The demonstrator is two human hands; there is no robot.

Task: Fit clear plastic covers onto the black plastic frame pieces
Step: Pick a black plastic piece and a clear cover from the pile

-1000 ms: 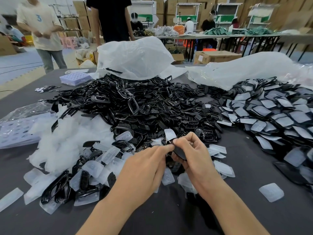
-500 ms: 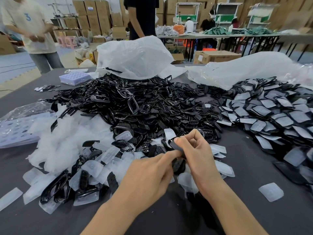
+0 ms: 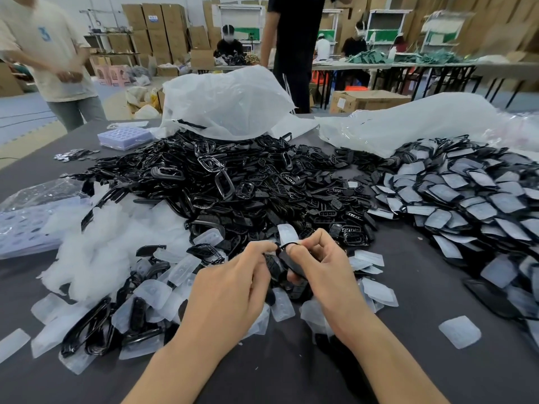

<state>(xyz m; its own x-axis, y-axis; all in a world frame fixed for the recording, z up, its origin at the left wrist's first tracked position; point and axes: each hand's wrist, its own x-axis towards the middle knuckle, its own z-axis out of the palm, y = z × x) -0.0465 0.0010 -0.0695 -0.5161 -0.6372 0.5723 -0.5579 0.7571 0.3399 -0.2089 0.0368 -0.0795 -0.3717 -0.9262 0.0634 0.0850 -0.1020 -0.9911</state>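
Both hands met low in the middle of the view, just above the dark grey desk (image 3: 291,374). The left hand (image 3: 230,293) pinched the far tip of a black frame piece (image 3: 287,262) with its fingertips, and the right hand (image 3: 323,272) curled round the same piece, thumb pressed on its upper face. Whether a cover already sat on that piece could not be told. A clear cover (image 3: 287,231) stood on edge just beyond the fingertips, at the near edge of the heap of black frames (image 3: 233,185) that filled the middle of the desk. Loose clear covers (image 3: 157,290) lay scattered with a few frames to the near left, beside a white mound of translucent plastic (image 3: 102,243). To the right, overlapping rows of covered pieces (image 3: 466,199) spread toward the far edge. One lone cover (image 3: 459,332) lay apart at the near right. A white plastic bag (image 3: 227,103) slumped at the far side of the heap
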